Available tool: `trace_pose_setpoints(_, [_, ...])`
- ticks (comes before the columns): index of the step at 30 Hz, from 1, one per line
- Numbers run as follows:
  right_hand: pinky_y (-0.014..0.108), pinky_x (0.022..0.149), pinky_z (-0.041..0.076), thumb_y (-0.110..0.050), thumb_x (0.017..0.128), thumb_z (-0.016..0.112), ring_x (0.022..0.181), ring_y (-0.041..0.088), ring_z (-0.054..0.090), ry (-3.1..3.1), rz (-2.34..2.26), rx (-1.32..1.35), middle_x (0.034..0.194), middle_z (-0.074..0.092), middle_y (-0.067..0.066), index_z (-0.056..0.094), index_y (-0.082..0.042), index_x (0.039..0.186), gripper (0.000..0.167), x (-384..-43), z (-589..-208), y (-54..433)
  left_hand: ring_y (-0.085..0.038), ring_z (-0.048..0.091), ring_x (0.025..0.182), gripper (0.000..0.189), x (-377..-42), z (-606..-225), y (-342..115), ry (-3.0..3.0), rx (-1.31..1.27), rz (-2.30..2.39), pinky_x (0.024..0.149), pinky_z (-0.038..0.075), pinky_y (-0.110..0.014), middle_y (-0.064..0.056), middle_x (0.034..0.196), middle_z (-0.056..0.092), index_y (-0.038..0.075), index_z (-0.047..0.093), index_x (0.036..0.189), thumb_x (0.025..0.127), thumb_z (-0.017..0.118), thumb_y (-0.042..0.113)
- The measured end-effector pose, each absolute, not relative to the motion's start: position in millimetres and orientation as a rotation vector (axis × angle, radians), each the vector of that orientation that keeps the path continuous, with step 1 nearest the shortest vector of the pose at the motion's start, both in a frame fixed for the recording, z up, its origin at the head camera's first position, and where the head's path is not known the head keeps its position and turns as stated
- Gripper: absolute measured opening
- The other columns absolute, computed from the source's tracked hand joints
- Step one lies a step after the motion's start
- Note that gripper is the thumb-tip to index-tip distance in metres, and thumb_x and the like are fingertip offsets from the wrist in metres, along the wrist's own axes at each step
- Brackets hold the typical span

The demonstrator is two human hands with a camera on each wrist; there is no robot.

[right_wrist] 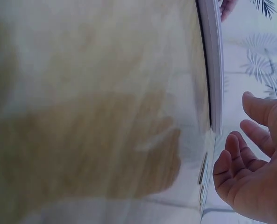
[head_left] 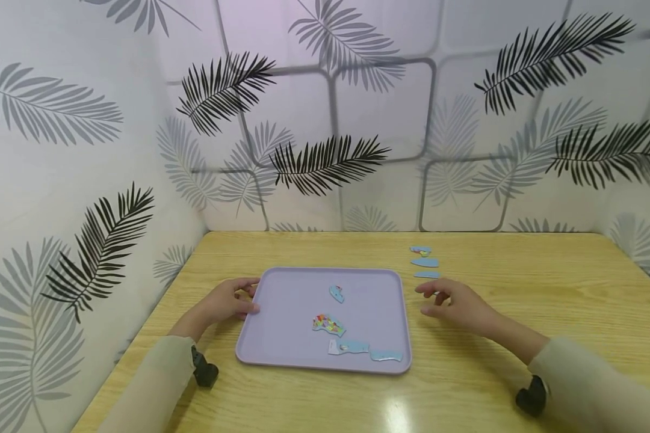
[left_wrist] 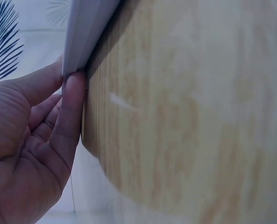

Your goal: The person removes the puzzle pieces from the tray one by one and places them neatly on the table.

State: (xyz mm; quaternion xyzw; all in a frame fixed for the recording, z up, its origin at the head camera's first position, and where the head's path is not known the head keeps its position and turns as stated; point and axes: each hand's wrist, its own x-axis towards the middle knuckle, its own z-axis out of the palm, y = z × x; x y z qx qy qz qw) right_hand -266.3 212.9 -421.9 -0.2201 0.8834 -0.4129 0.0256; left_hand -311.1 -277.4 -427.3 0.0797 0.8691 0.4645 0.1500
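A lilac rectangular tray (head_left: 287, 300) lies on the table. My left hand (head_left: 229, 299) grips its left edge; in the left wrist view the thumb and fingers (left_wrist: 73, 100) pinch the rim. On the tray are flat, light-blue printed pieces like jigsaw parts: a small curved one (head_left: 336, 293), a multicoloured one (head_left: 327, 325), and two long ones, the left (head_left: 354, 346) and the right (head_left: 386, 355), end to end near the front rim. Just off the tray's right side hovers my right hand (head_left: 455, 304), its fingers loosely bent and holding nothing; the right wrist view shows its palm (right_wrist: 264, 182).
More flat pieces lie on the wooden table (head_left: 520, 270) beyond my right hand: a colourful one (head_left: 420, 250), a blue one (head_left: 425, 263) and a thin strip (head_left: 427, 275). A leaf-patterned wall covering (head_left: 357, 120) stands at the back and left.
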Motion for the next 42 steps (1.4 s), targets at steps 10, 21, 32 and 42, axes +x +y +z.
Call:
trace_pose_setpoints(10, [0.027, 0.065, 0.05, -0.018, 0.088, 0.073, 0.086, 0.018, 0.054, 2.656, -1.294, -0.757, 0.109, 0.062, 0.01, 0.064, -0.003, 0.119, 0.036, -241, -417, 194, -0.019, 0.054, 0.079, 0.069, -312, -428, -278, 2.486, 0.236, 1.353, 0.068, 0.056, -0.034, -0.014, 0.111, 0.049, -0.003, 0.042, 0.144, 0.084, 0.075, 0.002])
trace_pose_setpoints(21, [0.024, 0.064, 0.049, -0.012, 0.086, 0.075, 0.081, 0.014, 0.054, 2.511, -1.36, -0.817, 0.111, 0.063, 0.011, 0.066, -0.001, 0.113, 0.031, -225, -419, 178, -0.018, 0.055, 0.08, 0.068, -309, -429, -278, 2.49, 0.238, 1.352, 0.068, 0.056, -0.033, -0.015, 0.111, 0.049, -0.002, 0.042, 0.144, 0.084, 0.074, 0.002])
trace_pose_setpoints(32, [0.023, 0.063, 0.046, -0.013, 0.084, 0.077, 0.075, 0.013, 0.051, 2.483, -1.304, -0.802, 0.09, 0.059, 0.002, 0.069, -0.007, 0.11, 0.028, -216, -428, 169, -0.018, 0.055, 0.08, 0.068, -307, -431, -278, 2.491, 0.247, 1.347, 0.068, 0.056, -0.034, -0.015, 0.112, 0.049, -0.002, 0.042, 0.144, 0.084, 0.075, 0.003])
trace_pose_setpoints(42, [0.022, 0.059, 0.044, -0.019, 0.08, 0.081, 0.068, 0.01, 0.049, 2.493, -1.252, -0.838, 0.086, 0.06, 0.0, 0.07, -0.006, 0.109, 0.033, -216, -430, 161, -0.018, 0.055, 0.08, 0.068, -307, -429, -277, 2.499, 0.239, 1.338, 0.068, 0.056, -0.033, -0.015, 0.112, 0.049, -0.002, 0.042, 0.144, 0.085, 0.075, 0.003])
